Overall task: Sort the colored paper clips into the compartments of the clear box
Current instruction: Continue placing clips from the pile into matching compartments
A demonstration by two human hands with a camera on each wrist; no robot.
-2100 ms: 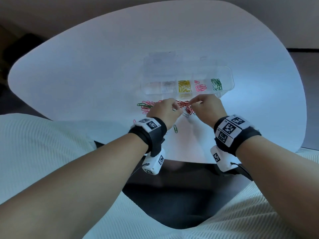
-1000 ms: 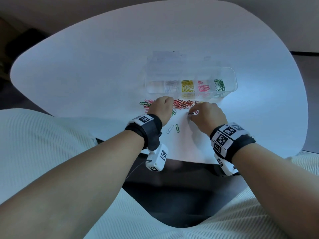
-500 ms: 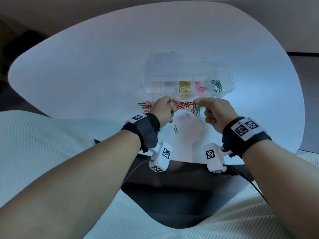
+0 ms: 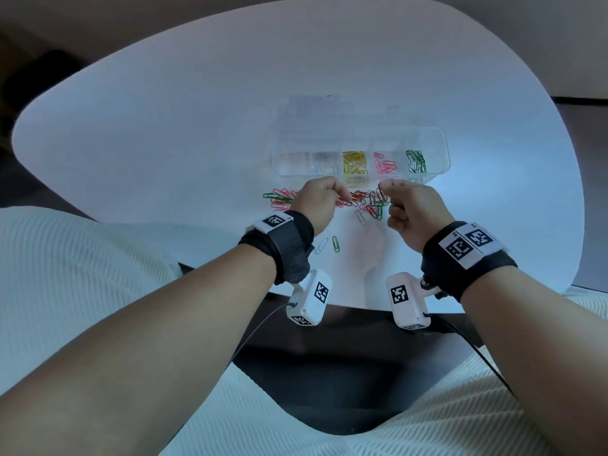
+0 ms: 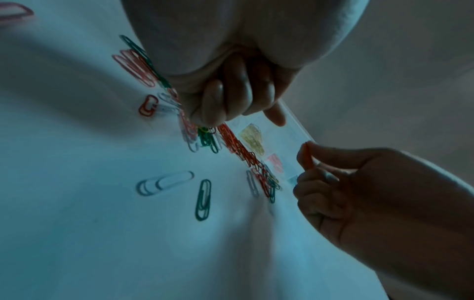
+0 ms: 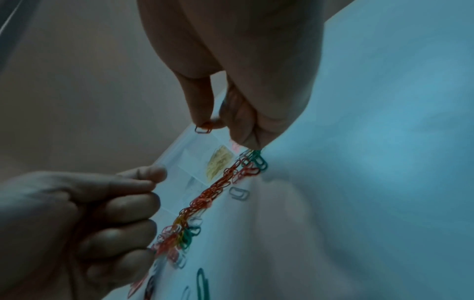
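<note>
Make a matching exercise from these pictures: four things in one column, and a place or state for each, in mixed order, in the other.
Things
1. right hand
2. yellow clips
3. green clips in the box
4. lone green clip

Places or states
A. middle compartment of the clear box
B. lying on the table, near the left wrist
C. pinching an orange-red clip
D. rightmost compartment

Pairs: 1-C, 2-A, 3-D, 4-B

Clear plastic compartment box (image 4: 437, 139) lies lid-open w/ yellow, pink, green clips (image 4: 416, 161) sorted in separate sections, loose mixed-colour wire paper clips (image 4: 360, 200) strewn just in front, one orange clip (image 6: 204, 128) pinched aloft.
</note>
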